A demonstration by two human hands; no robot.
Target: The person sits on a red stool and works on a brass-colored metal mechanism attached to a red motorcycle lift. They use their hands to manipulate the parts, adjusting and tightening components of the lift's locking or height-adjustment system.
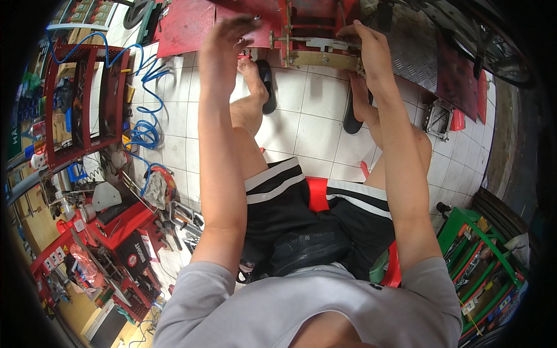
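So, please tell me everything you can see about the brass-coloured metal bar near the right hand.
The metal bar is flat, dull brass-yellow and worn, with a bolt head on its face. It lies level across the red machine frame, above the white tiled floor. The right hand grips its right end; the left hand rests apart, on the red plate.

Red painted metal frame with a dull brass-coloured bar; dark grey plate with raised diamond tread pattern; white square floor tiles with thin grey joints; black sandals; black shorts with white stripes at the hem; red plastic stool; light grey T-shirt; bright blue coiled hose; red shelf rack; red tool trolley; green metal rack with red rails
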